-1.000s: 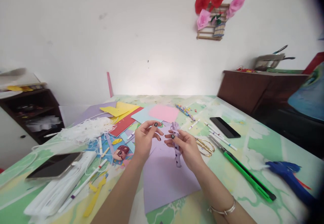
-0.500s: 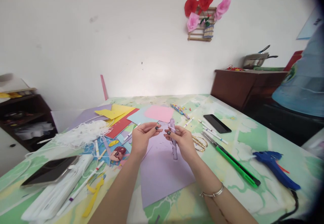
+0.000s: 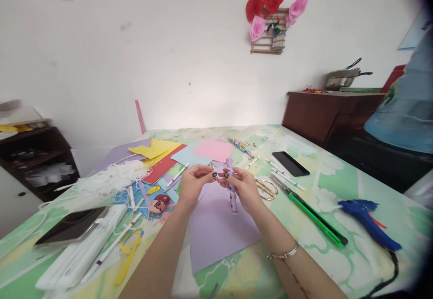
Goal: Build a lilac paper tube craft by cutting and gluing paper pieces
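Note:
In the middle of the view, my right hand point(image 3: 246, 188) is wrapped round a slim purple paper tube point(image 3: 232, 200) with dark spots on it. The tube stands nearly upright, tilted slightly. Close beside it is my left hand point(image 3: 196, 184), thumb and fingers pinched together, its tips nearly touching those of my right hand. Whatever is in that pinch is too small to make out. Below both hands lies a sheet of purple paper point(image 3: 216, 240) with small scraps on it. Gold-handled scissors point(image 3: 267, 190) rest just right of my right hand.
Rightward lie a green utility knife point(image 3: 314, 218), a blue glue gun point(image 3: 368, 222) with a cord, a black phone point(image 3: 291, 163) and several markers. Leftward are a tangle of white string point(image 3: 115, 177), coloured paper sheets point(image 3: 165, 163), a white case point(image 3: 81, 254) and another phone point(image 3: 71, 226).
My left hand has moved right, closing the gap to my right hand's fingertips. The tube has turned a little in my right hand, so dark spots now show along it.

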`<action>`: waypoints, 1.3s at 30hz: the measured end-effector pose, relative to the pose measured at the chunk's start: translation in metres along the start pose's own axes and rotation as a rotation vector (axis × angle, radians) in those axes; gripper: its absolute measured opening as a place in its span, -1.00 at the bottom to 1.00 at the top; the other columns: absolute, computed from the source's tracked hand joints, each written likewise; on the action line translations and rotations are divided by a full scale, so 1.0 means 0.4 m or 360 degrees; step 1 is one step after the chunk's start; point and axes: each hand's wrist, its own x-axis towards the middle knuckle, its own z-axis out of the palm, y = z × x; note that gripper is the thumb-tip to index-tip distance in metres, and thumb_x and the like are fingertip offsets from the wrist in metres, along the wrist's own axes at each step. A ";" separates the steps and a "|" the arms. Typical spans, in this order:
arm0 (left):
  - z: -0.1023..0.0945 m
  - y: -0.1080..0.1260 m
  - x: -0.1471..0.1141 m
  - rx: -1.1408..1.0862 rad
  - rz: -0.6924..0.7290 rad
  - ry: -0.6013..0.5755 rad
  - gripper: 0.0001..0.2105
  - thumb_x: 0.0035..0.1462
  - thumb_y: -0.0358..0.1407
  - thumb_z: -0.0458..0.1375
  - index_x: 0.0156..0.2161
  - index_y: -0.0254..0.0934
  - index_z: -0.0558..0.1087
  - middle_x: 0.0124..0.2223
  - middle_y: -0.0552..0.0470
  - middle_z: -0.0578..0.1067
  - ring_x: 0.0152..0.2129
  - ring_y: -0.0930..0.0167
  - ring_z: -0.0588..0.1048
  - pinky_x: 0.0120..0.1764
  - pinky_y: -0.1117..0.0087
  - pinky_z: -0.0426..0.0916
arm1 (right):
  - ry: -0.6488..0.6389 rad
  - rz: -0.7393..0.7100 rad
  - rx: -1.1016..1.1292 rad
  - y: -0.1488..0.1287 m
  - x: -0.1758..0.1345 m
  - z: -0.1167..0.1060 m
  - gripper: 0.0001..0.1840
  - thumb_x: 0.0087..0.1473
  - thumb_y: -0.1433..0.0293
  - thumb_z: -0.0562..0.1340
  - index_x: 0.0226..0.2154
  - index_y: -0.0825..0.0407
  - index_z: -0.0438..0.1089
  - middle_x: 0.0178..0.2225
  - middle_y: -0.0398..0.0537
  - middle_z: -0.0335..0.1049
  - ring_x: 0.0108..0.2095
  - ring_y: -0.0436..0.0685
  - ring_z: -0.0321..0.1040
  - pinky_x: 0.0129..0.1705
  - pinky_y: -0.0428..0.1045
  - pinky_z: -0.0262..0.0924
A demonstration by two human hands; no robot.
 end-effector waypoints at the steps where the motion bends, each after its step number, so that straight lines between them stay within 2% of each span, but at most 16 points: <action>1: -0.001 0.000 0.001 -0.0007 0.0029 -0.0012 -0.80 -0.24 -0.36 0.32 -0.42 -0.36 0.47 -0.53 0.07 0.49 -0.59 0.50 0.45 -0.46 0.47 0.39 | -0.0007 0.0009 0.0012 -0.001 0.000 0.000 -0.63 -0.30 0.31 0.42 -0.36 0.11 0.42 -0.39 0.00 0.51 -0.42 0.13 0.48 -0.25 0.06 0.36; 5: -0.001 0.000 0.002 -0.0058 0.0107 -0.0002 -0.82 -0.15 -0.36 0.23 -0.35 -0.30 0.41 -0.57 0.18 0.34 -0.66 0.57 0.31 -0.60 0.55 0.27 | -0.0053 0.0027 0.0072 -0.008 -0.001 0.000 -0.65 -0.27 0.29 0.40 -0.36 0.10 0.43 -0.35 0.02 0.51 -0.35 0.15 0.48 -0.17 0.09 0.31; 9: 0.007 -0.011 0.002 0.0046 0.0112 -0.0056 -0.86 -0.07 -0.33 0.17 -0.34 -0.28 0.34 -0.65 0.24 0.23 -0.72 0.59 0.21 -0.62 0.58 0.20 | -0.0087 0.0000 0.0147 -0.014 -0.003 0.002 -0.70 -0.26 0.30 0.39 -0.39 0.07 0.45 -0.36 -0.03 0.50 -0.31 0.12 0.45 -0.09 0.09 0.24; 12: 0.012 -0.022 0.003 0.0223 0.0130 -0.0116 -0.82 -0.07 -0.31 0.20 -0.32 -0.29 0.36 -0.62 0.20 0.29 -0.64 0.54 0.30 -0.56 0.55 0.27 | -0.0110 -0.0035 0.0192 -0.018 -0.003 -0.002 -0.76 -0.25 0.33 0.39 -0.41 0.05 0.47 -0.32 -0.05 0.49 -0.28 0.08 0.40 -0.13 0.02 0.22; 15: 0.015 -0.026 0.001 0.0370 0.0111 -0.0146 -0.75 -0.15 -0.28 0.28 -0.31 -0.30 0.40 -0.41 0.05 0.46 -0.46 0.45 0.43 -0.44 0.47 0.36 | -0.0095 -0.0038 0.0222 -0.021 0.001 -0.014 -0.78 -0.24 0.36 0.37 -0.40 0.04 0.50 -0.33 -0.08 0.47 -0.37 0.01 0.33 -0.29 -0.07 0.20; 17: 0.018 -0.025 -0.003 0.0421 0.0020 -0.0257 -0.73 -0.16 -0.25 0.29 -0.32 -0.32 0.44 -0.26 -0.06 0.50 -0.34 0.38 0.47 -0.32 0.40 0.38 | -0.0069 -0.0029 0.0251 -0.022 0.005 -0.023 -0.75 -0.24 0.36 0.37 -0.37 0.04 0.50 -0.42 -0.12 0.44 -0.47 -0.04 0.26 -0.40 -0.09 0.15; 20: 0.025 -0.023 -0.009 0.0448 -0.0116 -0.0495 -0.70 -0.15 -0.23 0.30 -0.28 -0.34 0.47 -0.23 -0.14 0.53 -0.26 0.31 0.49 -0.17 0.29 0.35 | -0.0049 -0.0024 0.0298 -0.019 0.013 -0.034 -0.71 -0.26 0.36 0.38 -0.34 0.04 0.51 -0.53 -0.16 0.37 -0.54 -0.05 0.18 -0.45 -0.10 0.11; 26: 0.030 -0.031 -0.013 0.0466 -0.0217 -0.0759 -0.65 -0.21 -0.27 0.34 -0.25 -0.37 0.47 -0.24 -0.12 0.53 -0.32 0.32 0.49 -0.21 0.29 0.35 | 0.0004 -0.0063 0.0361 -0.010 0.031 -0.043 -0.71 -0.31 0.35 0.40 -0.38 -0.01 0.51 -0.46 -0.16 0.41 -0.45 -0.02 0.23 -0.36 -0.08 0.12; 31: 0.030 -0.044 -0.012 0.0448 -0.0237 -0.0754 -0.73 -0.20 -0.27 0.32 -0.35 -0.39 0.47 -0.38 -0.03 0.51 -0.45 0.41 0.44 -0.32 0.37 0.34 | 0.0048 -0.0102 0.0370 0.001 0.041 -0.048 -0.77 -0.34 0.39 0.41 -0.46 -0.03 0.50 -0.39 -0.15 0.45 -0.39 0.01 0.27 -0.29 -0.06 0.13; 37: 0.033 -0.048 -0.014 0.0395 -0.0276 -0.0662 -0.79 -0.21 -0.30 0.31 -0.42 -0.38 0.50 -0.43 0.00 0.51 -0.47 0.43 0.43 -0.33 0.42 0.31 | 0.0064 -0.0116 0.0308 0.001 0.037 -0.040 -0.75 -0.34 0.42 0.42 -0.45 0.02 0.48 -0.42 -0.12 0.43 -0.42 0.01 0.27 -0.34 -0.05 0.12; 39: 0.032 -0.046 -0.012 0.0364 -0.0309 -0.0647 -0.80 -0.22 -0.31 0.32 -0.41 -0.39 0.52 -0.43 -0.01 0.52 -0.47 0.43 0.44 -0.32 0.42 0.30 | 0.0111 -0.0170 0.0310 -0.011 0.033 -0.040 -0.71 -0.34 0.42 0.41 -0.41 -0.01 0.47 -0.36 -0.13 0.43 -0.39 0.01 0.28 -0.32 -0.06 0.13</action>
